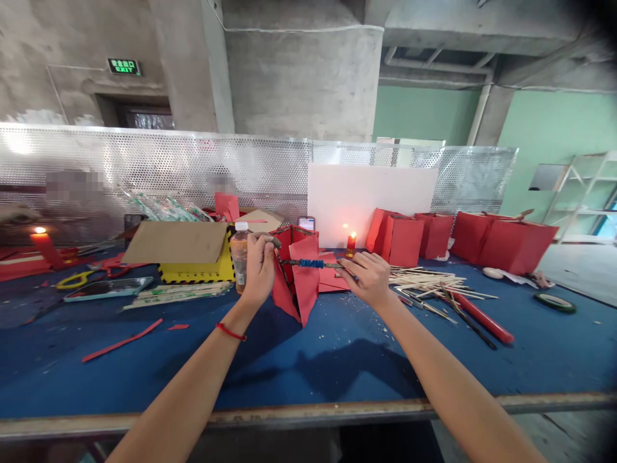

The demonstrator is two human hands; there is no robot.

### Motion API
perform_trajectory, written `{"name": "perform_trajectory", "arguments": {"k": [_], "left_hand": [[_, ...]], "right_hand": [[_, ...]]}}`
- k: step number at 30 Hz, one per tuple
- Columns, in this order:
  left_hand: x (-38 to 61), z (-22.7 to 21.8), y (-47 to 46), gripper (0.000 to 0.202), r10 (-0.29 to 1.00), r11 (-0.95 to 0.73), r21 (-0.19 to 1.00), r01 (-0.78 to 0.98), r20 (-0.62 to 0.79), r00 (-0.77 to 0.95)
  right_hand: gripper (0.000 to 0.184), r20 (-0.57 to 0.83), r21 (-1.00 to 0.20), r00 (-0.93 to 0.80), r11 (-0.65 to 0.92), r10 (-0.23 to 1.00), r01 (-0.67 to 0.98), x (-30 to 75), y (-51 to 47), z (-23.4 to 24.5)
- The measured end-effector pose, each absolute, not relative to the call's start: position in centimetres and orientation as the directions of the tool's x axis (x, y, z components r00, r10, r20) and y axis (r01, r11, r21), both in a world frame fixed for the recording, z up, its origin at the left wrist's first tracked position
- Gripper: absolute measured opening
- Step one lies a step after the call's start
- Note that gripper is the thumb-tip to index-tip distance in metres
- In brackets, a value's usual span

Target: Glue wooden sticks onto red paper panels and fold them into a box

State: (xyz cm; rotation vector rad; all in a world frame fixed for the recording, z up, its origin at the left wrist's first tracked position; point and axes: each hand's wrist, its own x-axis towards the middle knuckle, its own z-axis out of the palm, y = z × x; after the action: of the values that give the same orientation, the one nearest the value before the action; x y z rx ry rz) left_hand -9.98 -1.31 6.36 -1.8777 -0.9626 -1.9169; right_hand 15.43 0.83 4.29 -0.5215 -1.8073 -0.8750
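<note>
Your left forearm (187, 386) and right forearm (448, 379) are bare — no covering down to your left hand (259, 270) or right hand (366, 280). You wear one thing: a thin red cord bracelet (231, 332) — snug around your left wrist (234, 318).

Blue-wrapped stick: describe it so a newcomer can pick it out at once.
On the blue bench, find the red paper in front of the white board. Over that paper, the right hand holds a thin stick level. The blue wrap around its middle sets it apart from the pale loose sticks to the right.
</note>
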Motion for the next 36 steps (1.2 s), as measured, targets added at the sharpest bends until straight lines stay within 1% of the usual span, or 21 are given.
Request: {"name": "perform_trajectory", "arguments": {"k": [5, 13, 20, 22, 26, 28, 30, 32, 33, 34, 35, 36], "left_hand": [[-9.9, 6.4, -1.4, 0.039, 0.243, -0.735, 0.257, 0.628, 0.964, -0.110], [-9.8, 6.5, -1.6, 0.039, 0.232, -0.714, 0.249, 0.654, 0.966, -0.114], [-9.8, 6.6, -1.8, 0.036, 0.210, -0.693, 0.235, 0.681, 0.970, -0.122], [-9.8, 6.6, -1.8, 0.036, 0.209, -0.689, 0.239, 0.684, 0.969, -0.129], [-10.1, 6.7, -1.6, 0.037, 0.217, -0.686, 0.267, 0.677, 0.963, -0.159], [-10.3, 6.7, -1.5, 0.038, 0.218, -0.691, 0.283, 0.665, 0.959, -0.181], [-10.5, 6.7, -1.4, 0.039, 0.220, -0.694, 0.293, 0.658, 0.956, -0.194], [-10.6, 6.6, -1.4, 0.040, 0.229, -0.696, 0.298, 0.653, 0.955, -0.191], [-10.5, 6.6, -1.4, 0.040, 0.232, -0.697, 0.297, 0.652, 0.955, -0.187], [-10.5, 6.6, -1.5, 0.041, 0.234, -0.699, 0.294, 0.652, 0.955, -0.180], [-10.4, 6.5, -1.5, 0.041, 0.239, -0.699, 0.292, 0.653, 0.956, -0.172], [-10.3, 6.5, -1.5, 0.040, 0.243, -0.699, 0.290, 0.653, 0.956, -0.165]], "right_hand": [[0.018, 0.918, 0.331, -0.393, 0.643, -0.051, 0.690, 15.5, 0.5, 4.5], [0.013, 0.870, 0.490, -0.427, 0.531, -0.247, 0.691, 15.9, -0.8, 5.6], [0.015, 0.801, 0.598, -0.493, 0.421, -0.340, 0.682, 16.1, -1.8, 6.5], [0.014, 0.789, 0.615, -0.516, 0.403, -0.334, 0.678, 16.2, -2.2, 6.4], [0.012, 0.751, 0.654, -0.596, 0.440, -0.284, 0.615, 16.7, -3.3, 5.7], [0.009, 0.701, 0.703, -0.650, 0.439, -0.294, 0.560, 17.2, -4.1, 5.3], [0.007, 0.685, 0.722, -0.661, 0.411, -0.306, 0.557, 17.9, -4.8, 5.0], [0.007, 0.726, 0.684, -0.623, 0.409, -0.292, 0.604, 18.7, -5.3, 4.9], [0.007, 0.765, 0.638, -0.588, 0.437, -0.262, 0.635, 19.0, -5.4, 4.8], [0.007, 0.814, 0.569, -0.540, 0.485, -0.214, 0.664, 19.2, -5.3, 4.8], [0.008, 0.869, 0.468, -0.473, 0.553, -0.146, 0.689, 19.1, -5.2, 4.9], [0.009, 0.919, 0.335, -0.390, 0.632, -0.056, 0.698, 18.9, -5.0, 5.0]]}}
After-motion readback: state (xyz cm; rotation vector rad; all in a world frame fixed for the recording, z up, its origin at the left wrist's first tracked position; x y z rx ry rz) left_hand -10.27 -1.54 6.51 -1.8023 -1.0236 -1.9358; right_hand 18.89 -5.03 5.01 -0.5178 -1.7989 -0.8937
